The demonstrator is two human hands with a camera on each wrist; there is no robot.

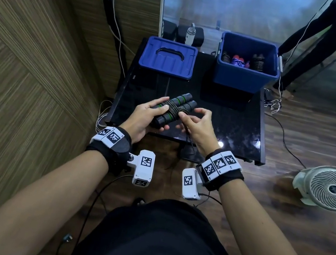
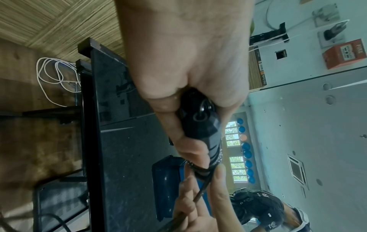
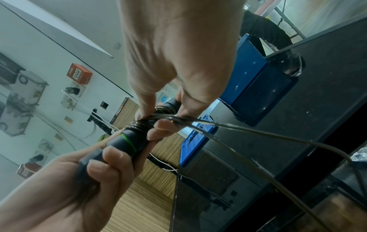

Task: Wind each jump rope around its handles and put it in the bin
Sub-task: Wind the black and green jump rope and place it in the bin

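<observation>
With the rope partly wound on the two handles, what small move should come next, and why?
Probably one more turn: the right hand pinches the thin dark rope at the coils, while the left hand grips the two black foam handles with green rings. Loose rope trails off the black table's edge, so winding is unfinished.

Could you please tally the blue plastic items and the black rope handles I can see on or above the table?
Blue open bin: 1
Blue lid: 1
Black handles with green rings, held side by side in the left hand while the right hand pinches the rope: 2
Total: 4
</observation>
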